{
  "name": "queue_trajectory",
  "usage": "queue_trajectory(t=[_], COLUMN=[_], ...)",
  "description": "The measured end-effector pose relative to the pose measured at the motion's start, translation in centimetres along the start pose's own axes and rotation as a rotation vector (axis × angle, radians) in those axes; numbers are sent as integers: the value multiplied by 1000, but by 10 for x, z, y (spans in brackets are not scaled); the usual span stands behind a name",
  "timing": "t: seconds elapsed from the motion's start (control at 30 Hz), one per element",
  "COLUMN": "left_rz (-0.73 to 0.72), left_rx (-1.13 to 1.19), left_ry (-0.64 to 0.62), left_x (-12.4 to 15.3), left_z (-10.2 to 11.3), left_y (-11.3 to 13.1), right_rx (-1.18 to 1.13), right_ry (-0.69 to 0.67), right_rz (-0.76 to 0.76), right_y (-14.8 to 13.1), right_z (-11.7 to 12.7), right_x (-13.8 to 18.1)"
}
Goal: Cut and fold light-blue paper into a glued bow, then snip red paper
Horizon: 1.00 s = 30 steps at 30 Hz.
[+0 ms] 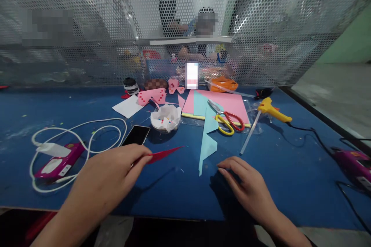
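My left hand (pixel 116 170) pinches a thin, pointed piece of red paper (pixel 164 154) between thumb and fingers, raised a little over the blue table. On the right, my right hand (pixel 246 181) has its thumb and forefinger brought together; whatever they hold, if anything, is too small to make out. Between the hands lies a jagged light-blue paper cutout (pixel 208 148). Scissors (pixel 226 117) with one yellow and one red handle rest across its upper end and a stack of pink paper (pixel 232 102). A white paper-lined bowl (pixel 165 119) with small coloured bits sits behind the red paper.
A yellow glue gun (pixel 272 111) with a glue stick lies at right, its black cord trailing. A phone (pixel 136 135), white cable (pixel 78 127) and purple power strip (pixel 62 162) occupy the left. Pink cutouts (pixel 152 96) lie farther back. Behind stands a perforated metal screen (pixel 95 46), with people beyond.
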State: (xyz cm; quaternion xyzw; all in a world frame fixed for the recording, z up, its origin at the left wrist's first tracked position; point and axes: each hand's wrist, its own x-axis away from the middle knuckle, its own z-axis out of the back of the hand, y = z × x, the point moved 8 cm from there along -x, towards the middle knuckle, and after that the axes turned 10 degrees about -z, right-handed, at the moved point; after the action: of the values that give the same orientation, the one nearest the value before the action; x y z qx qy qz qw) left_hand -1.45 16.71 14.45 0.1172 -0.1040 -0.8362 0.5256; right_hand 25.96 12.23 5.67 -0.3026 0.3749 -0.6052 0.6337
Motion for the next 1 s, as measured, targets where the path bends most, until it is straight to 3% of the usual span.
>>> queue_trajectory(t=[0.1,0.17,0.2,0.33,0.5,0.83,1.0], left_rz=[12,118,133,178,209,146,161], left_rx=[424,823,909,1092,1196,1236,1225], left_ry=[72,54,35,37,-13,-9,-21], left_x=[-34,-60,-73,-100,-93,-91,-90], left_z=[-11,-39,-53,-99,-132,-137,-134], left_y=[21,29,34,34,29,39,41], right_rx=[-159,-298,-358,-555,-646,-680,-713], right_ry=[-31,-22,-29,-16,24,-48,-13], right_rz=[-46,-111,-136,-242,-310,-353,-354], right_y=[-15,-21,-22,-16,1,5,7], right_z=[8,10,8,-9,-21,-32,-27], right_x=[-18,-41,-53,-93,-98,-88,-89])
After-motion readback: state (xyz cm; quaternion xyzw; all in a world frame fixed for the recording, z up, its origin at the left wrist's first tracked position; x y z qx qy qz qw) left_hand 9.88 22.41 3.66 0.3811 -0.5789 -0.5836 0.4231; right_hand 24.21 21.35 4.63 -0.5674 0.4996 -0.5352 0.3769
